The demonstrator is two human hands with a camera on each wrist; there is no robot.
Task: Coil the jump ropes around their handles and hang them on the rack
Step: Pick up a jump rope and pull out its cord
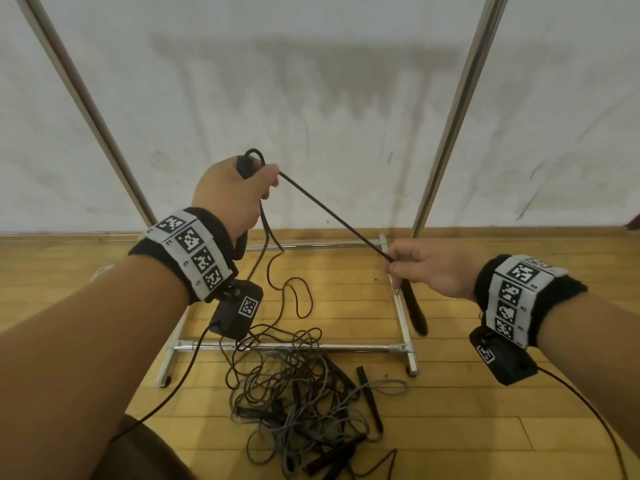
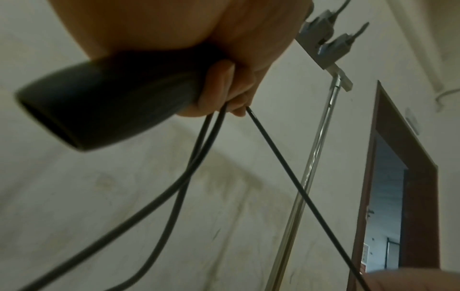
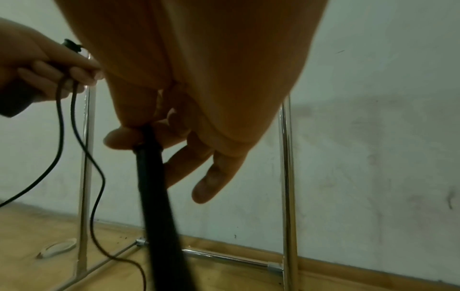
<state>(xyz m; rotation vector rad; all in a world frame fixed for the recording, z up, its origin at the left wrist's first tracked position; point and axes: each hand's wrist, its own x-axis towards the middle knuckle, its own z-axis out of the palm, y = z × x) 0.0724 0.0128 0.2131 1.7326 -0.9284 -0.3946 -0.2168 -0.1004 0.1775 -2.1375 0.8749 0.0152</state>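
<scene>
Left hand (image 1: 230, 195), centre-left of the head view: fingers curled round one black handle (image 2: 104, 102) of a jump rope, a small loop of cord (image 1: 254, 155) standing above the fist. Two cord strands hang from under the fingers toward the floor.

Right hand (image 1: 429, 268), right of centre: thumb and forefinger pinch the top of the second handle (image 1: 415, 308), which hangs tilted below the hand; other fingers loosely extended in the right wrist view. A taut stretch of rope (image 1: 332, 216) runs diagonally between the two hands.

Rack (image 1: 457, 109): chrome uprights rise at upper left and upper right against the white wall; its base frame sits on the wooden floor (image 1: 519, 427).

Bottom centre: tangled pile of ropes (image 1: 298, 396), black and grey, with loose handles, lying on the floor just in front of the rack base.
</scene>
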